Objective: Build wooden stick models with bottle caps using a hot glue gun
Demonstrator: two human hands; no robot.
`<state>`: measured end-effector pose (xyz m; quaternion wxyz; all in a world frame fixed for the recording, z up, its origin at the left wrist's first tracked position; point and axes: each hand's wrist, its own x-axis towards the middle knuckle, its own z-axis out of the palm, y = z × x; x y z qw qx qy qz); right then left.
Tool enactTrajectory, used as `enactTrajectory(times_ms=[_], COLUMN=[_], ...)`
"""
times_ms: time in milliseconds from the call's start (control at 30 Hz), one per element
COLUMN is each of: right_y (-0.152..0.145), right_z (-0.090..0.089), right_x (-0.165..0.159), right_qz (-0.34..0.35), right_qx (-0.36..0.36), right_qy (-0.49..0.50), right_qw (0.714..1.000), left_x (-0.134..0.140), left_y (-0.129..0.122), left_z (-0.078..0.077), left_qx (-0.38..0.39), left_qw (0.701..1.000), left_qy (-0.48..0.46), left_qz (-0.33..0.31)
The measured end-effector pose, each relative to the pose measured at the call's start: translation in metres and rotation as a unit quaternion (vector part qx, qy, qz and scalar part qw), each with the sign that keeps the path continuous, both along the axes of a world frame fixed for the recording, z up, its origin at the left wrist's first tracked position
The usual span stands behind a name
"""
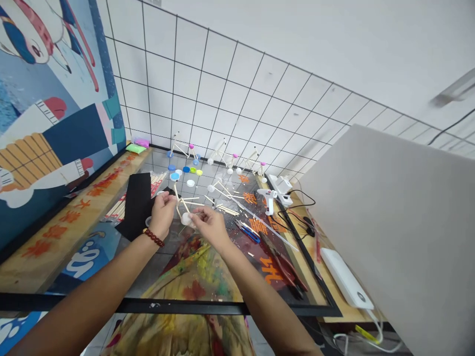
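Note:
Over the glass tabletop I hold a small frame of wooden sticks (181,201) that looks like a bicycle model. My left hand (162,213), with a beaded bracelet at the wrist, has its fingertips pinched at the frame's left upright stick. The thumb and fingers of my right hand (211,223) close on a white bottle cap (186,219) at the frame's lower end. A black sheet (136,202) lies beside my left hand. Just past my right hand are loose cut sticks (228,210) and a blue cutter (249,232).
Three similar stick models, one with blue caps (185,148), stand along the wire grid (222,84). Coloured caps (193,170) lie before them. A white glue gun (267,199), red-handled pliers (284,267) and a white power strip (347,279) are on the right.

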<state>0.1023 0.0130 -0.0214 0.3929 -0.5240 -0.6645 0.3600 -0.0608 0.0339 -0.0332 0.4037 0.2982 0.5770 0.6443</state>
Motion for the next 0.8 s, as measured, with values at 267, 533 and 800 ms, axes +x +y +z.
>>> enactTrajectory(times_ms=[267,533,800], right_y=[0.018,0.024,0.004], right_z=[0.019,0.008,0.007], right_x=[0.117,0.099,0.097], right_qz=[-0.120,-0.080,-0.102], right_qx=[0.064,0.074,0.064], right_qy=[-0.440,-0.509,-0.408], right_qw=[0.888,0.854,0.905], left_x=[-0.012,-0.002,0.053], left_y=[0.007,-0.019,-0.074], left_z=[0.007,0.021,0.030], left_qx=[-0.009,0.227,0.231], left_qw=[1.000,0.949,0.917], left_qy=[0.016,0.215,0.207], left_qz=[-0.013,0.033,-0.251])
